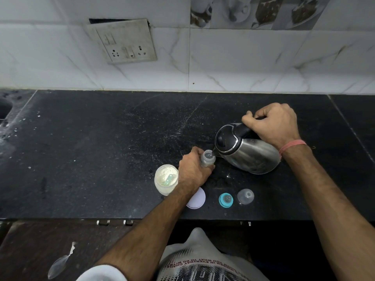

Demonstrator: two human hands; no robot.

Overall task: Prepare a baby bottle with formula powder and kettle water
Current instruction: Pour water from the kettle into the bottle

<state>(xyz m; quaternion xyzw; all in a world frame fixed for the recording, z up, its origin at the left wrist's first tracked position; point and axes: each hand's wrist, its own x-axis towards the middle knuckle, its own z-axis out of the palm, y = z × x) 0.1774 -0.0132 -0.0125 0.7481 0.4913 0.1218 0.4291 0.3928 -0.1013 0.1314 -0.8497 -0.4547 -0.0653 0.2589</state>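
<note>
- Steel kettle [251,154] with black lid and handle is tilted toward the left, spout at the open mouth of the baby bottle [207,158]; a thin stream of water shows at the spout.
- Right hand [272,123] grips the kettle handle, fingers [248,118] curled tightly round it; a red thread band [292,146] sits on that wrist.
- Left hand [193,169] holds the bottle upright on the black stone table [91,149], fingers wrapped round its body; only the neck and part of the side show.
- Open jar of formula powder [166,179] stands just left of the left hand, a pale scoop [168,178] lying in the powder.
- White round lid [196,198] lies flat near the table's front edge, partly under the left forearm.
- Teal collar with teat [225,199] and clear bottle cap [245,196] sit side by side to the right of the lid, apart from each other.
- Wall behind: white marbled tiles, a socket plate [123,41] at upper left.
</note>
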